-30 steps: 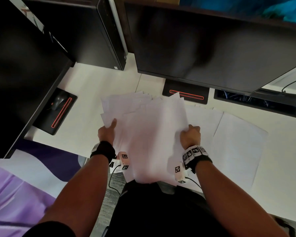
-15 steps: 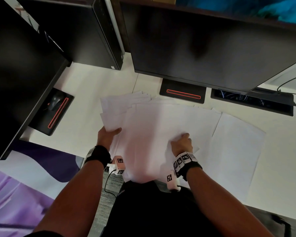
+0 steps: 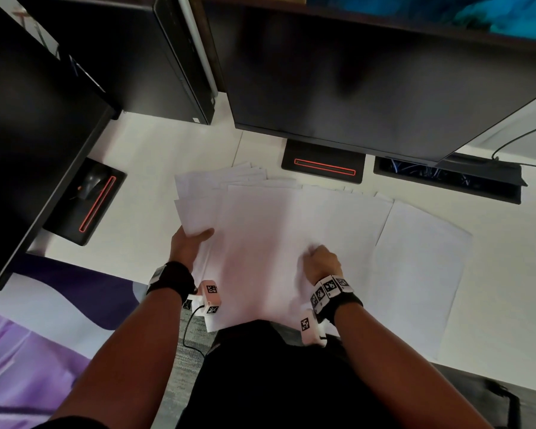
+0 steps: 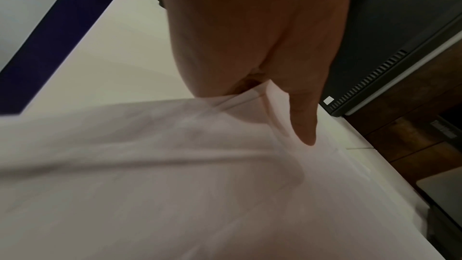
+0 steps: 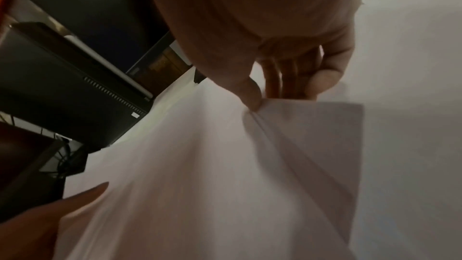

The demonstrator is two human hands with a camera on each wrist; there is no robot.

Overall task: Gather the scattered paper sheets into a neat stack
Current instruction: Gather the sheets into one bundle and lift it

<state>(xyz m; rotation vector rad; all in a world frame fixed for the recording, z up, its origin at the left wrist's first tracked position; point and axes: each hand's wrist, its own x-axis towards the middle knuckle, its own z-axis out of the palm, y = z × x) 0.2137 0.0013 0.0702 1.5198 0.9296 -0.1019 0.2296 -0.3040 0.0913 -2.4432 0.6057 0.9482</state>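
Note:
Several white paper sheets [image 3: 260, 236] lie fanned and overlapping on the white desk [image 3: 155, 156]. My left hand [image 3: 192, 243] holds their left edge, thumb on top and fingers hidden beneath; the left wrist view shows that thumb [image 4: 303, 126] lying on the paper sheets [image 4: 200, 185]. My right hand [image 3: 321, 261] is curled and pinches the top sheets near their middle. In the right wrist view its thumb and fingers [image 5: 253, 94] crease the paper sheets [image 5: 250, 165] into a fold. One more sheet [image 3: 421, 274] lies flat to the right, apart from both hands.
A large dark monitor [image 3: 369, 72] hangs over the back of the desk, its stand base [image 3: 322, 165] just behind the papers. A second monitor base with a mouse [image 3: 90, 187] sits at left, a computer tower [image 3: 136, 57] behind. A cable tray [image 3: 446, 181] is at back right.
The raised sheets have come down flat onto the pile. My right hand slid left and nearer, now pinching the paper's middle; my left hand moved slightly right along the left edge.

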